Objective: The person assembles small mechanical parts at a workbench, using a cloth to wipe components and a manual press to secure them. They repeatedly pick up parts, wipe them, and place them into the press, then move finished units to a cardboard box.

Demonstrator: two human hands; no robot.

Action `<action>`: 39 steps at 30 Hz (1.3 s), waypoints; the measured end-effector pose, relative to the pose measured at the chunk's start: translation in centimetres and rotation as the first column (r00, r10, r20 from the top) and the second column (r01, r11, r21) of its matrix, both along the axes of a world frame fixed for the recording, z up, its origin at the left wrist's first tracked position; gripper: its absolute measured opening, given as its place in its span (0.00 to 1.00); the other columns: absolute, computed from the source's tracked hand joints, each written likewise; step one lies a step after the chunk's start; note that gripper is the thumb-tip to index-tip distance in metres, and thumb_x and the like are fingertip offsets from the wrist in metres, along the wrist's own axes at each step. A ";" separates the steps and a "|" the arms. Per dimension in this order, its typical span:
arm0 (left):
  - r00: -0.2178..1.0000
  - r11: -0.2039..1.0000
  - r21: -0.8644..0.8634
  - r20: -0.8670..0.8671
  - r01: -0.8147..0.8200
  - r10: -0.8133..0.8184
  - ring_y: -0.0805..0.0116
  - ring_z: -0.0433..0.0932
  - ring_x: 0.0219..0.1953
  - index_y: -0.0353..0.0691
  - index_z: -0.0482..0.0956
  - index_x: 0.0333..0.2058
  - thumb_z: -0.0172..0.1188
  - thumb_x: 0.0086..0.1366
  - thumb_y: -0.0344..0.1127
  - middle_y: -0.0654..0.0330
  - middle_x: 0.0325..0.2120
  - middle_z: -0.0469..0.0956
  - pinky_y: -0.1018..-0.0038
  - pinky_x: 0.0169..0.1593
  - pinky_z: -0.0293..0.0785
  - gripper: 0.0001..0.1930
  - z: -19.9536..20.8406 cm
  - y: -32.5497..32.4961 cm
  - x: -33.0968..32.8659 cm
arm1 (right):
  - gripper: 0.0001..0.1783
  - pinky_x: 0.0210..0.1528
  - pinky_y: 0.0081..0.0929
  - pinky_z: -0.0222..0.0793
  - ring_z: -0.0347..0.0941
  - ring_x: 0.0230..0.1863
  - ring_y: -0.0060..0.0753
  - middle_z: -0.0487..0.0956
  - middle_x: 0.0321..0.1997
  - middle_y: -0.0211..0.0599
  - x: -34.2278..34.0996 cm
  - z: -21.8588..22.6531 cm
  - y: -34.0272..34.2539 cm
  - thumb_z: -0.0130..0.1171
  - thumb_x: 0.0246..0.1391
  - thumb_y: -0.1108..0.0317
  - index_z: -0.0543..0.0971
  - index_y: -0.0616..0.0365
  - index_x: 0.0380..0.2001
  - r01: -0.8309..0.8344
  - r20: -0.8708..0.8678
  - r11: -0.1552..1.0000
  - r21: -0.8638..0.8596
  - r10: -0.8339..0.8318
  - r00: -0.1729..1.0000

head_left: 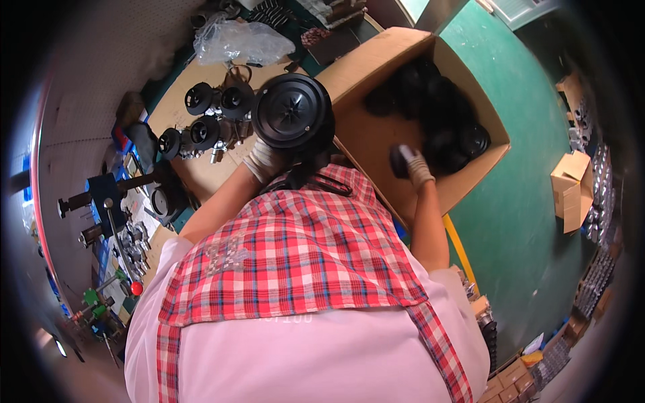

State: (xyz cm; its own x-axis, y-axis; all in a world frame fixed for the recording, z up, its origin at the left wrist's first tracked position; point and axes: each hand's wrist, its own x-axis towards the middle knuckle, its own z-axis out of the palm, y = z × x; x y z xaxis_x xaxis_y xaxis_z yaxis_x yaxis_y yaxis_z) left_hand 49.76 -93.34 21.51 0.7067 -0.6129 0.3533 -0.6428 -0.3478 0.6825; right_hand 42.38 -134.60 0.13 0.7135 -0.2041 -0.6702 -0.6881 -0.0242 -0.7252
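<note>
My left hand point(265, 161), in a pale glove, is closed under a black round motor-like part point(293, 113) with a ribbed disc face and a star-shaped centre. The part hides most of its fingers. Black cords point(322, 183) hang below it against my apron. To the right, my right hand point(418, 169), also gloved, reaches inside an open cardboard box point(366, 151). A dark shape covers its finger end, and I cannot make out whether that is the glove or a held thing. Several black round parts point(437, 101) lie heaped in the box, just beyond that hand.
On the workbench point(191, 70) at left stand several metal assemblies with black wheels point(205, 131). Behind them lies a clear plastic bag point(242, 41). A press-like fixture point(104, 201) with a red-knobbed lever juts in at far left. Green floor point(517, 221) and a small carton point(572, 191) are at right.
</note>
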 end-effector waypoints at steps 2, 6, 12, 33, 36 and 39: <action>0.996 0.998 0.015 -0.062 -0.057 0.058 0.52 0.67 0.62 0.42 0.67 0.63 0.67 0.60 0.39 0.53 0.60 0.69 0.58 0.67 0.60 0.33 -0.5 0.4 -0.6 | 0.36 0.65 0.58 0.62 0.71 0.61 0.48 0.76 0.60 0.41 2.6 10.3 2.9 0.60 0.52 0.38 0.75 0.51 0.58 0.315 -0.020 0.665 0.678 -0.411 0.911; 0.969 0.988 -0.107 -0.233 -0.110 0.083 0.65 0.71 0.56 0.43 0.69 0.60 0.65 0.64 0.36 0.59 0.55 0.73 0.65 0.63 0.67 0.26 -1.0 -0.7 0.2 | 0.43 0.67 0.68 0.55 0.62 0.67 0.60 0.67 0.70 0.42 3.9 18.2 2.8 0.58 0.53 0.35 0.68 0.48 0.66 0.101 0.071 0.275 0.956 -0.552 0.831; 0.719 0.854 -0.424 -0.690 -0.302 -0.088 0.69 0.77 0.52 0.43 0.73 0.55 0.55 0.72 0.47 0.61 0.51 0.78 0.66 0.60 0.73 0.20 -0.8 -0.9 0.3 | 0.35 0.59 0.62 0.67 0.67 0.64 0.52 0.70 0.68 0.36 6.5 16.5 0.4 0.52 0.59 0.38 0.69 0.42 0.64 -0.253 0.605 0.664 0.704 -0.373 0.703; 0.227 0.221 -0.449 -0.746 -0.866 -0.626 0.68 0.76 0.54 0.41 0.71 0.61 0.43 0.76 0.53 0.61 0.57 0.77 0.68 0.63 0.70 0.26 0.1 -0.4 1.1 | 0.17 0.54 0.24 0.71 0.76 0.46 0.27 0.82 0.46 0.40 10.9 37.0 21.2 0.58 0.61 0.73 0.76 0.67 0.52 -0.371 0.652 0.843 -0.389 0.537 0.536; 0.170 0.230 -0.320 -0.849 -0.919 -0.500 0.68 0.77 0.54 0.41 0.71 0.62 0.43 0.76 0.56 0.60 0.57 0.77 0.67 0.63 0.70 0.28 2.0 0.3 -0.9 | 0.18 0.50 0.30 0.74 0.79 0.43 0.34 0.83 0.42 0.43 11.4 36.0 21.5 0.59 0.60 0.69 0.76 0.65 0.52 -0.460 0.636 0.856 -0.234 0.493 0.593; 0.162 0.063 -0.189 -0.939 -0.980 -0.303 0.67 0.80 0.47 0.37 0.78 0.53 0.59 0.67 0.58 0.59 0.46 0.83 0.71 0.56 0.72 0.29 -1.0 1.8 -3.3 | 0.19 0.53 0.24 0.71 0.75 0.48 0.25 0.80 0.47 0.36 11.0 34.6 22.7 0.58 0.62 0.69 0.74 0.64 0.54 -0.563 0.587 0.823 -0.082 0.496 0.640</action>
